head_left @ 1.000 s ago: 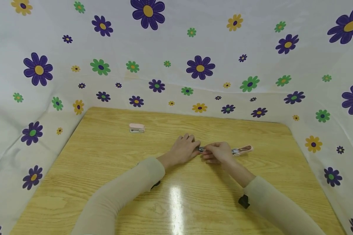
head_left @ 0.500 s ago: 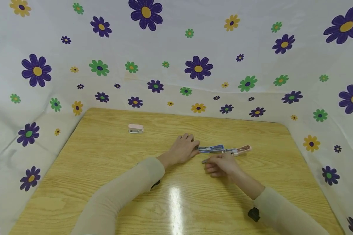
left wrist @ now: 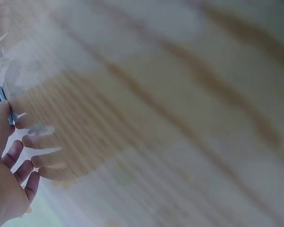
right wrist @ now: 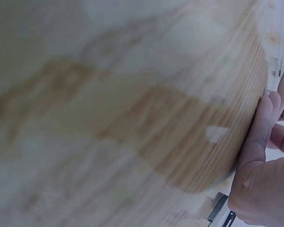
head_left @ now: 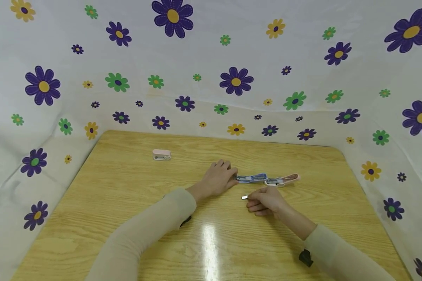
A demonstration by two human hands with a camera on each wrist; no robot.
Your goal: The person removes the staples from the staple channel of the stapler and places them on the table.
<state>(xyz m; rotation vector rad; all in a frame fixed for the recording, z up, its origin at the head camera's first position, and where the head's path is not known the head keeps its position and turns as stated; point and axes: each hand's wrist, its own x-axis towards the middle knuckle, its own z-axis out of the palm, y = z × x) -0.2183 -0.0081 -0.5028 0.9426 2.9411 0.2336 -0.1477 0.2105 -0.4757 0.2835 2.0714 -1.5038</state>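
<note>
We noted both hands at work over the tabletop [head_left: 126,203]. The left hand [head_left: 217,179] had the left end of the blue stapler [head_left: 256,178], which lay opened out with its blue arm to the right; the grip there was closed in a pinch, how firmly we could not tell, since the fingers covered that end. The right hand [head_left: 268,201] held a small silvery strip [head_left: 244,197] by one end, its grip narrowed to a pinch, the strip's free end pointing left, just in front of the blue stapler and apart from it. We took the strip for staples, though it was too small to confirm. An unfolded pink stapler [head_left: 289,179] lay just beside the blue one's right end; contact was unclear. A folded pink stapler [head_left: 161,154] lay well apart, to the far left. We judged the step in hand to be staple handling, loading or unloading; which, we could not settle. Loading would have called for lining the strip up with the blue stapler, the left hand steadying it; unloading, for setting the strip down clear of it.
</note>
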